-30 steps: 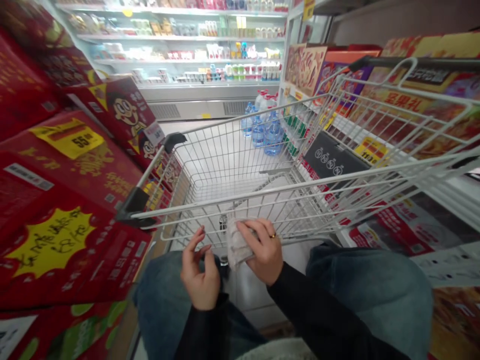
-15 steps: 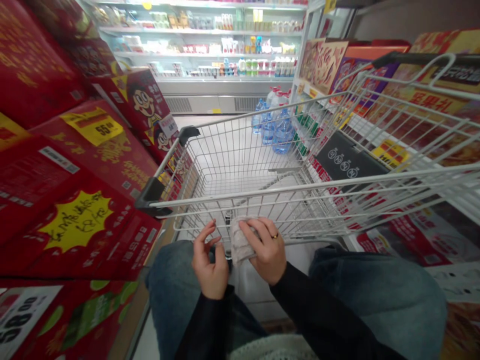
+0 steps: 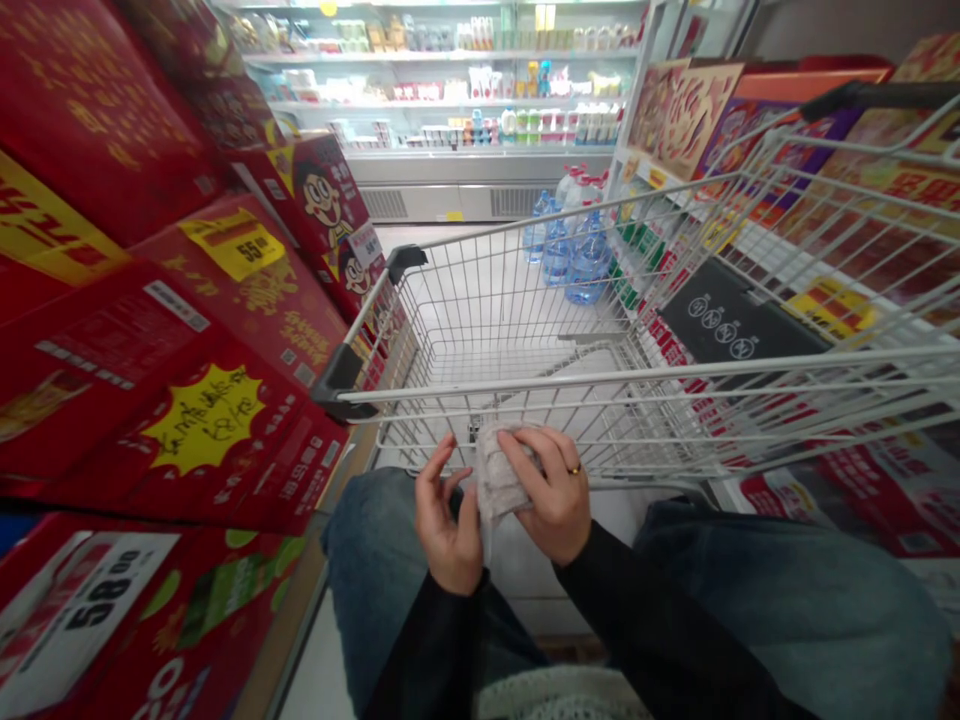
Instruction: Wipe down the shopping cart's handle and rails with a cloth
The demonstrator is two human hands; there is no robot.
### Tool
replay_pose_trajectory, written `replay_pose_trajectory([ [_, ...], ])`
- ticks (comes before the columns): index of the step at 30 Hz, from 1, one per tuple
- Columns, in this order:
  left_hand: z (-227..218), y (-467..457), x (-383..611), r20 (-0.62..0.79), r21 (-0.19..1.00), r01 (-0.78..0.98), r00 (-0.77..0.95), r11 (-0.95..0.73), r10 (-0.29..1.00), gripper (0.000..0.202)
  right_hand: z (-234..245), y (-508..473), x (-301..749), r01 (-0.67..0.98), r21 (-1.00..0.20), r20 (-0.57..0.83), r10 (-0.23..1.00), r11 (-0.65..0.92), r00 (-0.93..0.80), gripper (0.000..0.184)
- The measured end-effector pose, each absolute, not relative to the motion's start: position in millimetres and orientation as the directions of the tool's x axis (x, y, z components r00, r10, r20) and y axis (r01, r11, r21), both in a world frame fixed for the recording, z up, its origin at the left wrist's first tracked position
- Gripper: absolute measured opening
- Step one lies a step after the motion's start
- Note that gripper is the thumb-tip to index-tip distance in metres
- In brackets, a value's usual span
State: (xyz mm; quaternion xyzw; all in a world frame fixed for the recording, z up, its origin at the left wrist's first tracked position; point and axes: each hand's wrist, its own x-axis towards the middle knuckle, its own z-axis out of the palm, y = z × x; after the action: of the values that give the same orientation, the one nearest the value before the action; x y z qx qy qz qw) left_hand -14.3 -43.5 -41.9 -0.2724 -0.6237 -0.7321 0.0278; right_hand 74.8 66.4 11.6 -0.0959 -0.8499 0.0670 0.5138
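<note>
A greyish-white folded cloth is in the grip of my right hand, with the fingers laid over its top and right side. Just left of the cloth, my left hand has its fingers apart and bent, holding nothing; its thumb is near the cloth's lower left edge. Both hands are low in front of the near side of a wire shopping cart. Part of the cloth is covered by my right fingers, and the thumb of that hand is hidden.
Red boxes are stacked close on the left. Blue water bottles stand on the floor beyond the cart. A shelf with boxed goods lines the right, and a refrigerated display spans the back. My knees are on either side of my hands.
The view has turned slightly left, so everything sits further right. My left hand has come closer to the cloth. My right hand keeps its hold on it.
</note>
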Motion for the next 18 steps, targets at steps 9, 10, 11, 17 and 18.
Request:
replay_pose_trajectory([
  [9, -39, -31, 39, 0.225, 0.97, 0.176, -0.908, -0.166, 0.353, 0.075, -5, 60, 71, 0.082, -0.312, 0.823, 0.312, 0.947, -0.474, 0.052],
  [10, -34, -27, 37, 0.2, 0.976, 0.16, -0.93, -0.151, 0.308, 0.07, -5, 57, 71, 0.066, -0.33, 0.819, 0.32, 0.942, -0.475, 0.055],
  [11, -30, -22, 34, 0.181, 0.979, 0.147, -0.945, -0.143, 0.271, 0.067, -6, 54, 72, 0.047, -0.342, 0.814, 0.321, 0.938, -0.485, 0.059],
  [17, -7, -19, 3, 0.306, 0.952, 0.303, -0.95, -0.054, 0.066, 0.067, -14, 53, 97, -0.103, -0.331, 0.758, 0.199, 0.938, -0.621, 0.074],
  [18, -5, -22, -5, 0.369, 0.929, 0.369, -0.929, -0.025, -0.008, 0.072, -16, 56, 103, -0.101, -0.34, 0.757, 0.208, 0.935, -0.62, 0.075],
])
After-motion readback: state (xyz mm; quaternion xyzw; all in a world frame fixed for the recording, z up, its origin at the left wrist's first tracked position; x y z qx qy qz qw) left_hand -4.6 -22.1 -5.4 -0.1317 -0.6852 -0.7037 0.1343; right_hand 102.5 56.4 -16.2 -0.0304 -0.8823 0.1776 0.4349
